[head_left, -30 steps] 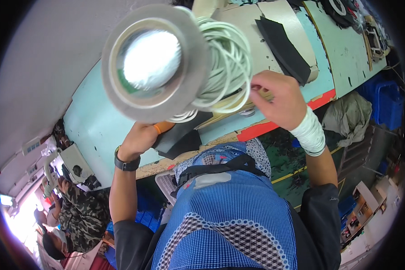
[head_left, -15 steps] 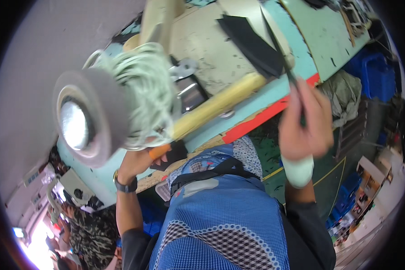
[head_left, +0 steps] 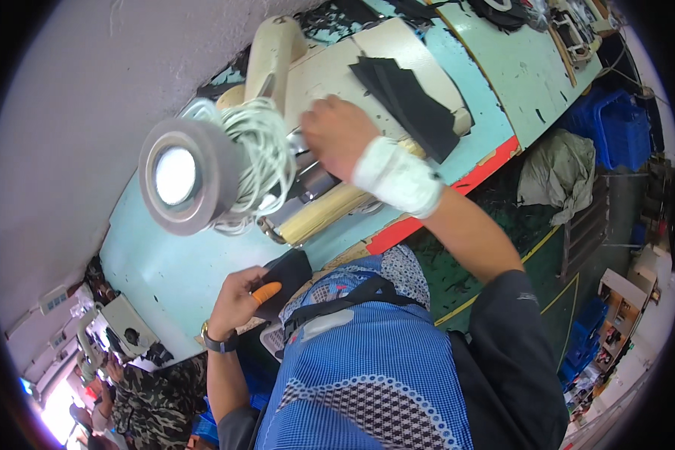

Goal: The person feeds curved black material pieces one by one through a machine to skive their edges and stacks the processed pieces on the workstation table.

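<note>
My left hand (head_left: 238,301), with an orange finger cover on the thumb, holds a black flat piece (head_left: 286,279) at the table's front edge. My right hand (head_left: 339,135), its wrist wrapped in white, is up at the machine's shiny metal part (head_left: 315,180). Its fingers are curled, and whatever they may grip is hidden. Right of that hand, a small pile of black strips (head_left: 409,105) lies overlapped on the cream machine plate (head_left: 330,66). A pale yellow roller-like bar (head_left: 324,216) runs along the plate's front.
A round lamp (head_left: 202,178) with a coiled white cord (head_left: 261,150) hangs over the table's left part. Black scraps lie along the back of the light blue table (head_left: 154,262). At right are a grey cloth (head_left: 559,176) and blue crates (head_left: 619,129). A person in camouflage (head_left: 157,401) is lower left.
My right hand has swung left from beyond the table's front edge to the machine; the thin black strip it held no longer shows in it. My left hand has moved slightly down.
</note>
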The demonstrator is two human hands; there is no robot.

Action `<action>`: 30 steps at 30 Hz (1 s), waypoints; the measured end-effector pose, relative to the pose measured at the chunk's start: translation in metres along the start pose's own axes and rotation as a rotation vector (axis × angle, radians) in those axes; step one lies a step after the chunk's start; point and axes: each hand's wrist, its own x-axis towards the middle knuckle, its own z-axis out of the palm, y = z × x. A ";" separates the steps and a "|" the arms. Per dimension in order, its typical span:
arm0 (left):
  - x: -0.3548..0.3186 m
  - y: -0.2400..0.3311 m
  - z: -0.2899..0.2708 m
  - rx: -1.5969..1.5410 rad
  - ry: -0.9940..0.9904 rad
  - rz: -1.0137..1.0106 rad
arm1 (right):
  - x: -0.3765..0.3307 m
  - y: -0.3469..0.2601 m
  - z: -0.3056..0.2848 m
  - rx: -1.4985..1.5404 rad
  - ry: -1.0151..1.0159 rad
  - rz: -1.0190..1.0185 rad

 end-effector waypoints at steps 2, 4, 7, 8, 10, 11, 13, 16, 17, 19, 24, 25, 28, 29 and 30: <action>0.001 0.023 0.004 -0.060 -0.008 0.088 | -0.033 -0.001 -0.015 0.041 -0.226 0.015; 0.017 0.044 -0.008 0.120 -0.066 0.154 | -0.047 -0.005 -0.067 0.371 -0.715 0.130; 0.052 0.052 -0.023 0.102 -0.086 0.154 | -0.084 0.000 -0.046 0.621 -0.332 0.243; 0.058 0.053 -0.026 0.093 -0.071 0.204 | -0.086 -0.001 -0.039 0.625 -0.181 0.306; 0.063 0.044 -0.034 0.166 -0.021 0.197 | -0.079 -0.003 -0.031 0.684 -0.087 0.257; 0.068 0.038 -0.035 0.194 -0.019 0.205 | -0.075 -0.004 -0.028 0.729 0.009 0.207; 0.079 0.023 -0.035 0.194 -0.045 0.250 | -0.063 -0.007 -0.021 0.558 0.059 0.113; 0.094 0.009 -0.033 0.315 0.044 0.410 | -0.050 -0.017 -0.009 0.366 0.122 0.062; 0.097 -0.001 -0.036 0.359 0.065 0.443 | -0.052 -0.020 -0.012 0.345 0.067 0.095; 0.102 -0.020 -0.037 0.437 0.106 0.515 | -0.062 -0.025 -0.023 0.343 -0.017 0.175; 0.063 0.049 -0.007 0.102 0.071 0.063 | -0.130 -0.047 -0.064 0.518 0.323 0.592; 0.056 0.045 -0.012 0.088 0.039 0.005 | -0.127 -0.043 -0.073 0.342 0.511 0.521; 0.042 -0.015 -0.012 0.391 0.142 0.154 | -0.094 -0.011 -0.073 -0.120 0.662 0.353; 0.043 -0.034 -0.004 0.675 0.248 0.184 | -0.092 0.000 -0.051 -0.145 0.435 0.429; 0.045 -0.063 0.001 0.912 0.321 0.351 | -0.095 -0.002 -0.037 -0.001 0.351 0.429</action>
